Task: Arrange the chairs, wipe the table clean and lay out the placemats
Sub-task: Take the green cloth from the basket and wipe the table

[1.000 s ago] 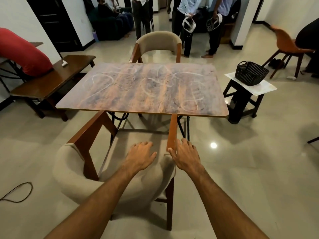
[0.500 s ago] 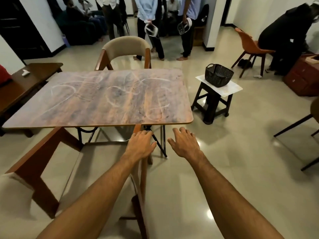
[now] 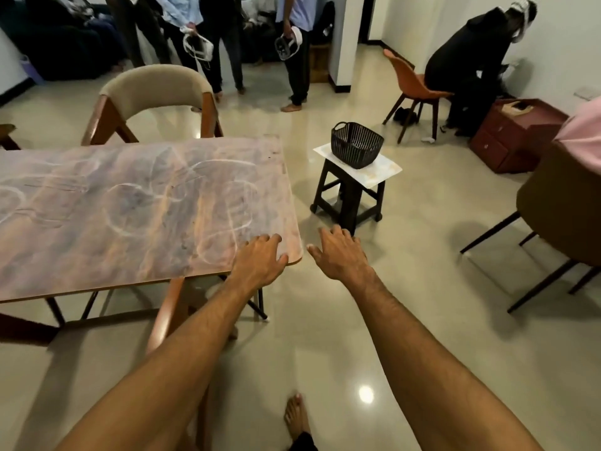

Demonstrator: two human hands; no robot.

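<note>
Person is standing at the near right corner of the table (image 3: 130, 206), both bare arms reaching forward. Left hand (image 3: 258, 260) is lying over that corner, palm down, fingers spread and nearly straight, gripping nothing; whether it is touching the top cannot be told. Right hand (image 3: 340, 255) is hanging over the floor just right of the corner, apart from the table edge, palm down, fingers spread loosely, holding nothing. Pale looping marks (image 3: 208, 203) are showing across most of the wood-grain top. Far chair (image 3: 153, 92), beige padded back on a wooden frame, is standing against the far edge of the table, facing it. Near chair (image 3: 167, 314) is sitting at the near edge, with only part of its wooden frame showing below the top, just left of the left forearm. Right of the table and apart from it, a dark stool (image 3: 349, 196) is carrying a pale sheet (image 3: 383, 174), and a black basket (image 3: 356, 143) is standing on that sheet; its contents cannot be seen. Far right, a person in dark clothes is bending forward at an orange chair (image 3: 413, 83), beside a red cabinet (image 3: 514, 131). Several people (image 3: 227, 34) are standing beyond the far chair. One bare foot (image 3: 296, 415) is showing on the floor between the forearms.
</note>
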